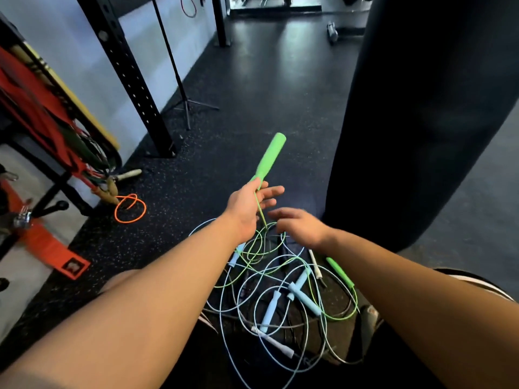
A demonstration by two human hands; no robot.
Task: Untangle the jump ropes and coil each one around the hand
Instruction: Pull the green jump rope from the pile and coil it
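Red and dark straps (42, 113) noted hanging on a rack (56, 186) at far left, with a pale-handled item (127, 174) lying at the rack's foot. Orange cord loop (130, 208) lay on the black speckled floor (224, 122) just right of the rack, well apart from the main pile. Black perforated upright (126, 77) and a thin tripod stand (184, 99) stood further back.

Left hand (247, 203) held raised above the pile, thumb and forefinger pinching the narrow end of a green handle (268, 161); remaining fingers loosely spread. Handle pointed up and away, tilted right. Green rope (259, 211) ran from the handle down past the palm into the tangle.

Tangle of jump ropes (280, 290) lay on the floor between the two forearms, in front of the knees: pale blue, green, white and grey cords looped over one another. Light blue handles (304, 297) lay near the middle of the pile, a white handle (276, 345) at its near edge, a second green handle (339, 272) at its right edge beside the right forearm.

Right hand (299, 224) hovered palm-down just above the far side of the tangle, fingers spread, gripping nothing, near the green rope but contact not discernible; slightly motion-blurred.

Large black punching bag (421, 122) filled the right side, just beyond the right hand.
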